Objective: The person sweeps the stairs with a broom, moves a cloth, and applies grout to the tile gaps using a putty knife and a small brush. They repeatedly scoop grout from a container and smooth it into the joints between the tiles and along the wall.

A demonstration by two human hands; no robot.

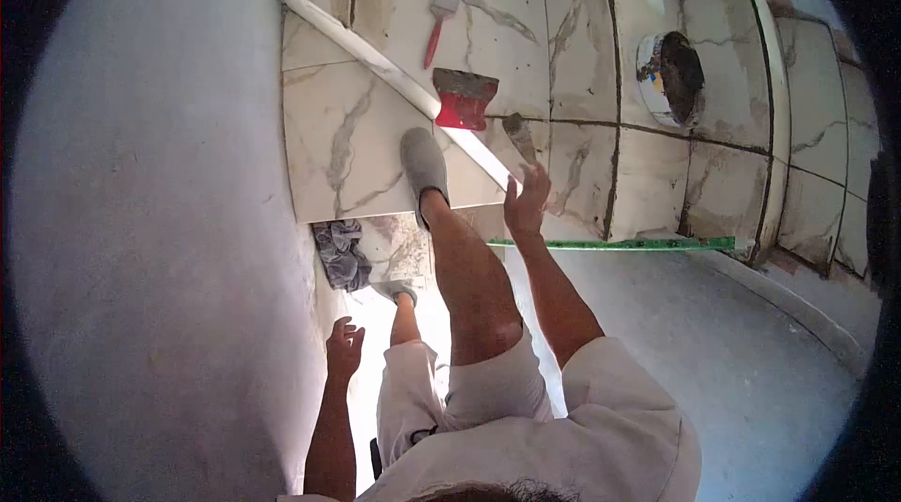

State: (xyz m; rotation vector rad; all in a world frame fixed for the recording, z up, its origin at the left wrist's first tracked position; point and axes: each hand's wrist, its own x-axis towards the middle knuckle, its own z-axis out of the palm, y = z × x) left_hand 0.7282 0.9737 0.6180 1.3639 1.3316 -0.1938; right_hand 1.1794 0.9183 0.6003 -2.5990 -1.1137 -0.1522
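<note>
I look straight down at my own body on a tiled stair landing. My right hand is stretched forward with fingers spread, holding nothing, just below a small trowel lying on the marble tiles. A long white tile strip runs diagonally past it. My left hand hangs open beside the grey wall, touching nothing. My grey shoe stands on the tile edge.
A red-handled wide scraper and a red-handled brush lie on the tiles. A bucket with dark mortar sits at the right. A green level lies along the tile edge. A grey rag is by the wall.
</note>
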